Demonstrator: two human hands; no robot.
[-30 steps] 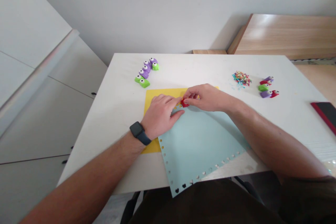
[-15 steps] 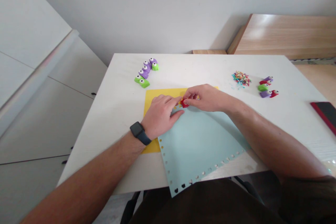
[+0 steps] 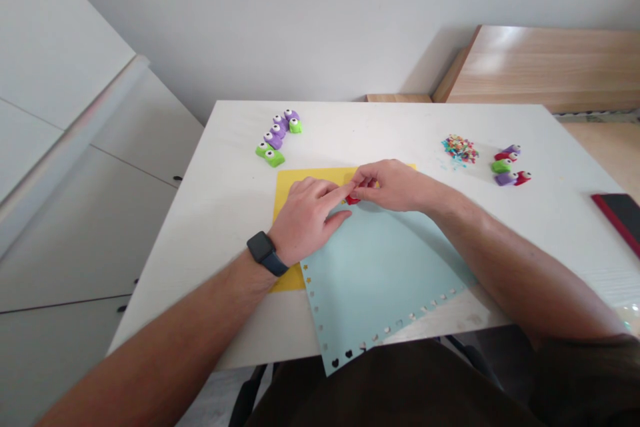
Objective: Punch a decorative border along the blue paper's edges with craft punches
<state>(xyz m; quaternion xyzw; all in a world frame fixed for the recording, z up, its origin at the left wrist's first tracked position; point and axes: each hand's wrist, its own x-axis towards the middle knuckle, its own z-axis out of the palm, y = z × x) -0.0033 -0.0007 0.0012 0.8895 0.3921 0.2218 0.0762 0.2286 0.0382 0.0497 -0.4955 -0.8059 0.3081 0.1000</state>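
A light blue paper sheet [image 3: 385,267] lies at an angle over a yellow sheet [image 3: 289,181], with small shaped holes along its left and near edges. At its far edge sits a small red craft punch [image 3: 353,200], mostly covered by fingers. My right hand [image 3: 395,185] pinches the punch between thumb and fingers. My left hand [image 3: 307,217], with a dark watch on the wrist, rests on the blue sheet. Its index finger reaches to the punch and the right fingertips, while the thumb is spread apart on the paper.
Several purple and green punches with eye-like tops [image 3: 274,137] stand at the back left. A heap of colourful paper bits [image 3: 460,150] and more punches [image 3: 507,167] are at the back right. A dark, red-edged object [image 3: 620,217] lies on the right. White cabinets [image 3: 100,200] flank the table's left.
My left index finger has moved slightly right, onto the punch beside the right fingertips, covering more of it. The sheets and other punches look unmoved.
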